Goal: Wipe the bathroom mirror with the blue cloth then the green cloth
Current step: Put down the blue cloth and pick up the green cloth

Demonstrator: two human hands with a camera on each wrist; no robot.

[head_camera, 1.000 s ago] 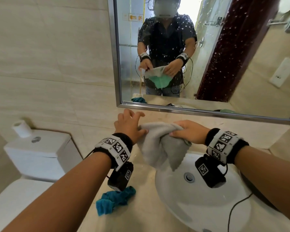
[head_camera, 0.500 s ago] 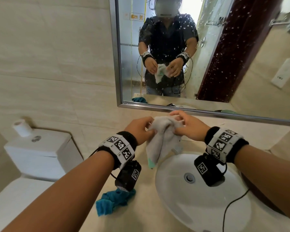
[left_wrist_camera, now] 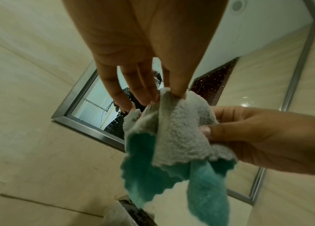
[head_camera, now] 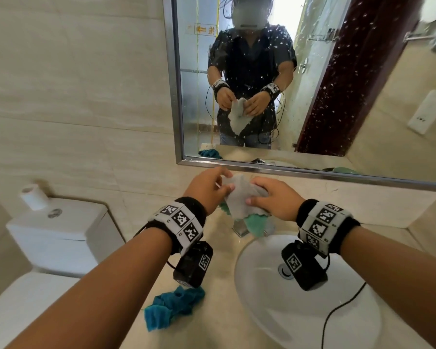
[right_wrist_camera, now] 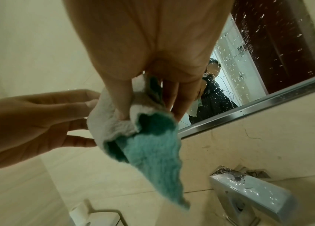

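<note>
Green cloth (head_camera: pixel 242 197) has turned, green underside showing; both hands pinch it.

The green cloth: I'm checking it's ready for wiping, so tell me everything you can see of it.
The green cloth is a soft, fluffy towel with two faces, pale grey-white on one and teal green on the other, with a scalloped edge. It is bunched and partly folded, grey face outward on top, green corners hanging down. It is held in the air above the counter near the faucet, below the mirror. The left hand pinches its upper edge and the right hand grips its side. It touches nothing else.
</note>
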